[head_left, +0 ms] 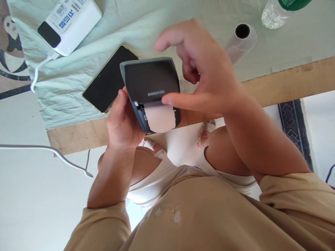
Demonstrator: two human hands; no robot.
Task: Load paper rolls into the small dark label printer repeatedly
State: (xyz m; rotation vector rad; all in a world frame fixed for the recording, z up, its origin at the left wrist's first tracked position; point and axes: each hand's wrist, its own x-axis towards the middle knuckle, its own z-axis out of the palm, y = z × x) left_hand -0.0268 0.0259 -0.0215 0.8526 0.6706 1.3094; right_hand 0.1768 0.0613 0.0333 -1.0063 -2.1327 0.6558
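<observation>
My left hand (pixel 125 120) grips a dark handheld label printer (pixel 150 78) from its left side, holding it over the table's front edge. Its lid looks partly raised, and a strip of pale label paper (pixel 160 118) sticks out below it. My right hand (pixel 206 69) is at the printer's right side, fingers spread and curved. The right thumb touches or hovers just over the lid's lower edge; I cannot tell which. Behind the printer, a phone with a black screen (pixel 107 82) lies on the cloth, partly covered by the printer and my left hand.
A white power bank (pixel 70 26) with a plugged-in cable (pixel 36 75) lies at the back left. A translucent cylinder with a dark round end (pixel 242 40) and a clear bottle (pixel 276 14) are at the right. Pale green cloth (pixel 146 21) covers the table, leaving a wooden edge (pixel 78 136).
</observation>
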